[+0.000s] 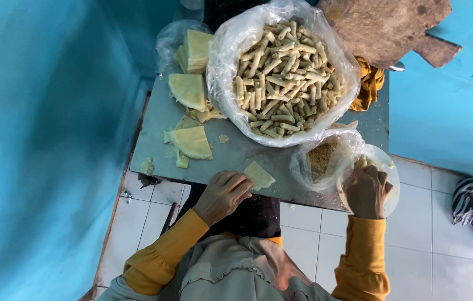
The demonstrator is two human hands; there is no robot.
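Far left of frame was only a teal wall [41,139]. Stacked pale wrapper sheets [196,50] at upper centre-left sat partly inside a clear bag, edges hard to make out. Below them, cut wrapper pieces [191,142] lay scattered on the grey counter [236,153], whose near edge ran across mid-frame.

Left hand [222,195] at lower centre: palm down, fingers loosely curled, fingertips resting on a small triangular wrapper piece [259,176] at the counter's near edge. Not a closed grip, more a press or pinch; the underside of the fingers was hidden. Yellow sleeve bent at the elbow toward lower left.

Upper centre: big plastic-lined tub of rolled snack sticks [284,78], the tub itself hidden by the bag. Right of centre, a small clear bag of brown crumbs [321,159], contents blurry.

Right hand [366,189] at centre-right: back of hand to camera, fingers curled down into a white bowl [389,184] overhanging the counter edge. What it gripped could not be told; the hand covered the bowl's contents. Forearm rose straight from the lower edge.

Top right, a brown wooden board [387,25] was cut off by the frame. A striped cloth [470,203] lay at the far right on white floor tiles.
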